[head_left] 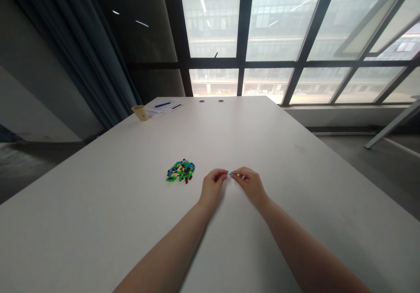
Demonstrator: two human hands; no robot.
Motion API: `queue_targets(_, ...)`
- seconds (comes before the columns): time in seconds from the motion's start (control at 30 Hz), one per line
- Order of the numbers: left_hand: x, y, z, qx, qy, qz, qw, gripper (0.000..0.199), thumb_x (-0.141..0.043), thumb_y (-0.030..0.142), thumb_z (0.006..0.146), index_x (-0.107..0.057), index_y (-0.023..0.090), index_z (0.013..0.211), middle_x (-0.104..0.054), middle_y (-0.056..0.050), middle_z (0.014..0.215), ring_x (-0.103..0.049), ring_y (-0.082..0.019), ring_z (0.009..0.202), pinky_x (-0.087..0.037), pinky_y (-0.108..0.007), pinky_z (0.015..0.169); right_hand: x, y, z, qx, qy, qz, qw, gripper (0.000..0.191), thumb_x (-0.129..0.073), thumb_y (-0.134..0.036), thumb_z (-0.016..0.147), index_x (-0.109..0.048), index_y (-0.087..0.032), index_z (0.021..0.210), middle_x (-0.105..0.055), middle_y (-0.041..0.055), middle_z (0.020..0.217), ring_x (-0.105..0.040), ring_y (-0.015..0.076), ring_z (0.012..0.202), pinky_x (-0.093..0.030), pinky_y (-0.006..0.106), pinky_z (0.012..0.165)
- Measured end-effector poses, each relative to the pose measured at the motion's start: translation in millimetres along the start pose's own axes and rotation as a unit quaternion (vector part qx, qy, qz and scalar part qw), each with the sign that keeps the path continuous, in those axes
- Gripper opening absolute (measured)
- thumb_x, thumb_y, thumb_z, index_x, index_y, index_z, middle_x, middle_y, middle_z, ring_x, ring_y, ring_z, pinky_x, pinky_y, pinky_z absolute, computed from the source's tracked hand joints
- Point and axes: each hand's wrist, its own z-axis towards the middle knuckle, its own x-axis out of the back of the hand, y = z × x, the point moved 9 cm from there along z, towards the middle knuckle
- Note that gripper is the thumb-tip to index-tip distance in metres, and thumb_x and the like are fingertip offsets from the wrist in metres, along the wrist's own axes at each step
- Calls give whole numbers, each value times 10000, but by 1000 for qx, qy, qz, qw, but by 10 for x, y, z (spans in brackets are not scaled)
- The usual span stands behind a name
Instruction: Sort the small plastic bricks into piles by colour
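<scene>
My left hand (212, 184) and my right hand (252, 184) face each other just above the white table (243, 135), their fingertips nearly meeting. A tiny blue building brick (230, 174) shows at the fingertips of my right hand, which is closed in a pinch on it. The thumb and forefinger of my left hand are also pinched together. Whatever lies between them is too small to make out. Left of my left hand lies a loose pile of small building bricks (181, 171) in green, blue, dark red and cream.
At the table's far left edge stands a tan cup (141, 113). Beside it lie papers (156, 108) with a blue pen (162, 105) and a dark pen (176, 106). Two round dark discs (201, 101) (221, 101) are at the far edge, before large windows.
</scene>
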Motion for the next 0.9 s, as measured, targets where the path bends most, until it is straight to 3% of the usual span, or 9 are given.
queue_targets(0.17,-40,98,-27,-47,-3,45,998,103,-579,224,718,-661,171,753,-621,-50,858,-583,-147,791,-478,-273,701,-10,-14,-5,20,-14,-17,1000,157,-590,-310,790,-699,-197,802,-656,33,753,-548,125,648,-420,234,565)
queue_targets(0.27,101,219,-36,-73,50,99,991,138,-545,245,753,-662,171,758,-555,-70,982,-565,-148,834,-474,-252,649,4,46,67,11,-13,-65,998,165,-583,-303,794,-706,-196,822,-657,33,763,-548,127,654,-421,241,602)
queue_targets(0.37,543,365,0,-99,160,183,965,183,-471,186,783,-652,179,807,-527,-65,981,-542,-159,874,-469,-274,696,8,149,242,-40,-9,-163,986,167,-585,-305,792,-716,-203,811,-653,29,770,-554,131,680,-408,251,653)
queue_targets(0.47,1162,481,24,-118,291,257,914,273,-435,78,742,-647,195,869,-502,-59,970,-518,-169,924,-441,-318,830,-83,208,451,-95,-34,-275,956,167,-568,-301,807,-722,-240,833,-658,18,812,-561,137,756,-378,257,689)
queue_targets(0.53,1489,477,41,-103,344,299,884,317,-419,50,725,-647,209,877,-498,-58,952,-516,-171,898,-430,-343,845,-174,196,565,-108,-42,-302,946,168,-561,-297,813,-722,-257,838,-663,18,849,-560,144,789,-360,269,702)
queue_targets(0.6,1648,417,81,-70,348,349,867,309,-426,64,733,-651,218,878,-509,-66,947,-510,-192,903,-419,-381,839,-272,187,634,-113,-44,-308,944,167,-558,-290,815,-723,-265,833,-666,20,873,-560,152,814,-347,281,717)
queue_targets(0.67,1657,339,123,-41,321,391,861,284,-443,90,746,-657,230,870,-522,-78,975,-499,-221,943,-409,-411,813,-358,217,653,-120,-45,-314,941,174,-551,-288,820,-723,-268,825,-669,25,880,-564,160,831,-341,288,725)
queue_targets(0.8,1448,242,192,-24,240,450,860,287,-455,110,759,-666,261,881,-537,-76,1036,-468,-251,1012,-371,-426,770,-445,305,622,-133,-43,-319,937,206,-530,-301,830,-726,-257,789,-678,38,851,-581,178,820,-352,293,715)
queue_targets(0.9,1288,214,230,-28,179,493,851,311,-447,147,784,-657,271,976,-543,-76,1100,-446,-261,1033,-336,-431,767,-371,295,595,-133,-28,-314,940,220,-504,-264,839,-712,-249,909,-679,46,907,-586,174,840,-371,280,724)
